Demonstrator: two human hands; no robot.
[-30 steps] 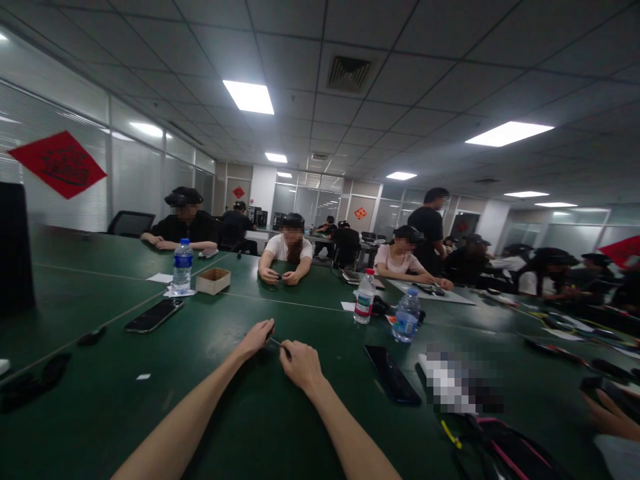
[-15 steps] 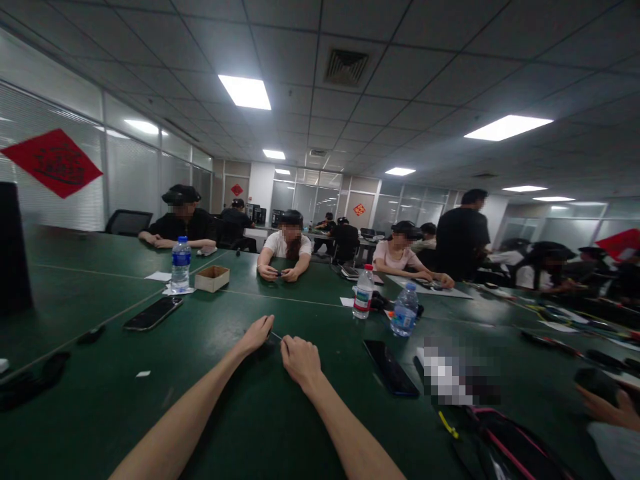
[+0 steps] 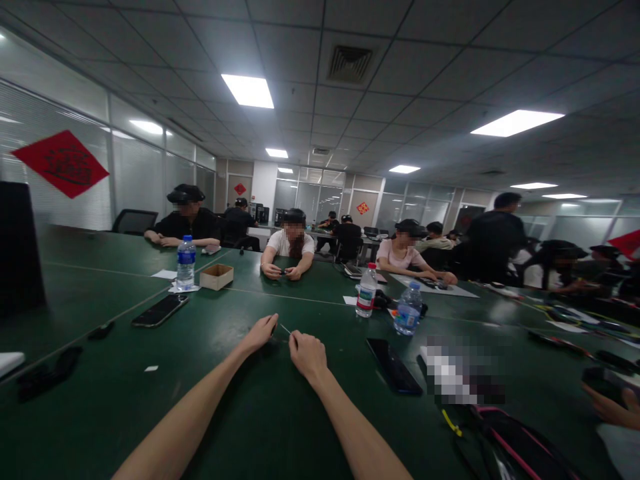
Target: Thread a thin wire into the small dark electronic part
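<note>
The thin pale strand (image 3: 285,329) lies just above the green table (image 3: 240,427), in the middle of the view, stretched across the short gap between the person's two hands; it is too fine to tell whether it is wire, thread or a plastic tie. The left hand (image 3: 261,333) has its thumb and forefinger closed together at the strand's far-left end, the other fingers curled in, and the right hand (image 3: 306,353) pinches the near-right end in a narrow fingertip grip with the palm turned down. Judging by how thin it is, the strand is probably almost weightless and bends easily, so it is likely to slip from a loose pinch and to kink if squeezed mid-length. The ends, close to the fingertips, look like the best places to hold it, with light tension between the hands. Just right of the right hand a dark smartphone (image 3: 393,365) lies flat, and beyond it stand two water bottles (image 3: 367,291). A second phone (image 3: 160,310) lies well to the left, with a small cardboard box (image 3: 217,276) and another bottle (image 3: 185,263) farther back. A bag with pink trim (image 3: 515,448) sits at the near right, where another person's hand (image 3: 607,403) comes in from the edge. More people sit along the far side of the table.
</note>
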